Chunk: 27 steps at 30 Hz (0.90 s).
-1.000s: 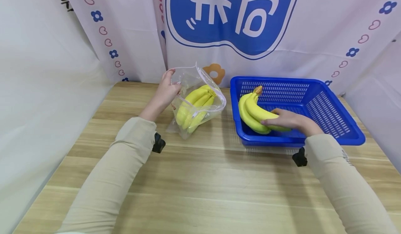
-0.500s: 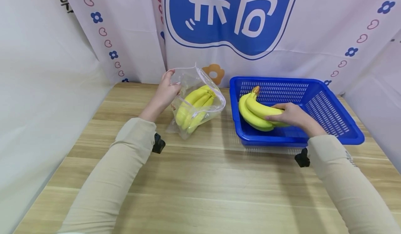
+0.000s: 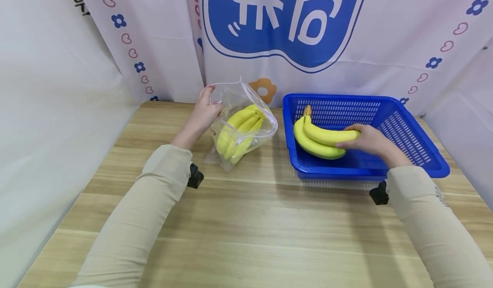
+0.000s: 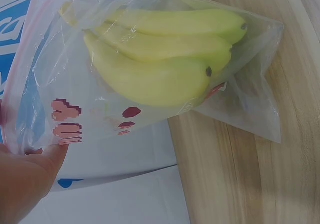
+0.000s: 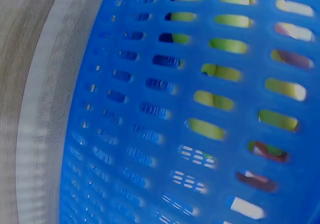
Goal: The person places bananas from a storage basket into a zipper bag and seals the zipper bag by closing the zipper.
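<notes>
Gripping the yellow banana bunch (image 3: 321, 140), right hand (image 3: 369, 141): thumb on the near side, fingers over the far side, at the end away from the stem. Bunch sits inside the blue basket (image 3: 346, 174), over in its left part, brown stem by the basket's left back corner, fruit tips pointing to its right. Can't tell if the bunch touches the basket floor. Right wrist view: basket's slotted wall up close, yellow showing through the slots.

Left of the basket, well clear of the hand in it: clear plastic zip bag (image 4: 102, 101) with some red print, mouth gaping. Second banana bunch (image 3: 242, 125) inside the bag, stem end toward the mouth. Left hand (image 3: 204, 113), on the bag's side away from the basket, pinches the bag's mouth edge between thumb and fingers; narrow grip on thin film.

Under the basket: wood-grain table (image 3: 262, 236). Behind the basket: white cloth (image 3: 385, 40) with blue logo panel (image 3: 246, 35) and, up left of the basket, an orange flower print (image 3: 254, 86). Nearer than the basket: both beige sleeves (image 3: 161, 185), a small black device (image 3: 379, 193) at each cuff.
</notes>
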{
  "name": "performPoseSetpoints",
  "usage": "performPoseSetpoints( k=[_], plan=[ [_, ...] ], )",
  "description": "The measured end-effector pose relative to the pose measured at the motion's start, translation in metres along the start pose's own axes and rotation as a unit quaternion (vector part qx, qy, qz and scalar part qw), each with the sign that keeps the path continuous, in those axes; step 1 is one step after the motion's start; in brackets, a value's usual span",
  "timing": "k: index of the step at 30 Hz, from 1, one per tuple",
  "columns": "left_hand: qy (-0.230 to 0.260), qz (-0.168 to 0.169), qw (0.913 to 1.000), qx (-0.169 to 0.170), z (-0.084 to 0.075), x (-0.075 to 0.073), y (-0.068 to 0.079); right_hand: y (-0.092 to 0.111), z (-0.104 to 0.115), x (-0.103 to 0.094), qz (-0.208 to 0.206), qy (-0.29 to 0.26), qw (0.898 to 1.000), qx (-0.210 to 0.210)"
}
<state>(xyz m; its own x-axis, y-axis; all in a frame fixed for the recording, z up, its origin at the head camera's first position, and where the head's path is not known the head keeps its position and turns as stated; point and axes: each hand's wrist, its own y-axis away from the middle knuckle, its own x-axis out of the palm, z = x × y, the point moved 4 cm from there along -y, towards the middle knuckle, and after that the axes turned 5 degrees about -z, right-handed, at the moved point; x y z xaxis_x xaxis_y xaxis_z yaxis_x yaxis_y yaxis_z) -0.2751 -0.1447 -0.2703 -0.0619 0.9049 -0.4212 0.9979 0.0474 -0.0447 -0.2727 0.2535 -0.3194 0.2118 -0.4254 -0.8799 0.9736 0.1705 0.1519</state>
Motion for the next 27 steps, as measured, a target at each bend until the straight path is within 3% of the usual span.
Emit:
performPoseSetpoints(
  k=[8,17,23,27],
  plan=[
    [0.002,0.000,1.0000,-0.001,0.001,-0.001,0.001,0.001,-0.012,0.000,0.015,-0.035,0.999,0.030],
    [0.000,0.001,1.0000,-0.001,0.000,-0.001,0.001,0.003,-0.008,0.004,0.028,-0.051,0.997,0.058],
    [-0.001,-0.002,1.0000,-0.002,-0.001,-0.002,0.002,0.003,-0.004,0.007,0.011,-0.115,0.990,0.081],
    [0.001,0.000,1.0000,-0.003,0.000,-0.001,0.002,0.002,-0.003,0.009,-0.003,-0.168,0.980,0.105]
  ],
)
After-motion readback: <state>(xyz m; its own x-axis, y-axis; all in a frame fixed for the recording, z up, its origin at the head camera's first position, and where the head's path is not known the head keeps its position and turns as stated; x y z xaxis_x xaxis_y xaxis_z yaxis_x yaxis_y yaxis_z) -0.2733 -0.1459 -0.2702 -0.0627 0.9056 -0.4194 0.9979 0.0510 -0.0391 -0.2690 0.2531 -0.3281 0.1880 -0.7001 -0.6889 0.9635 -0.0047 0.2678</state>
